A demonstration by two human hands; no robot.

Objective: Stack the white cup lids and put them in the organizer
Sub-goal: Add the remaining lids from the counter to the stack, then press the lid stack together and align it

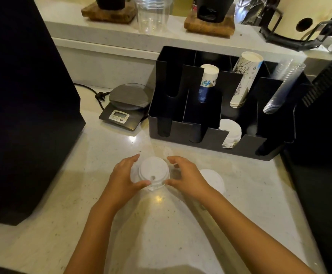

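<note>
No legible text on the printed cups [243,80] or scale [119,116].

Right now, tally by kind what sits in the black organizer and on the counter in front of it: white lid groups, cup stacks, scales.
White lid groups: 3 (lid stack between left hand and right hand; loose lid; organizer lids)
Paper cup stacks: 2
Clear cup stack in organizer: 1
Scale: 1
Total: 7
</note>
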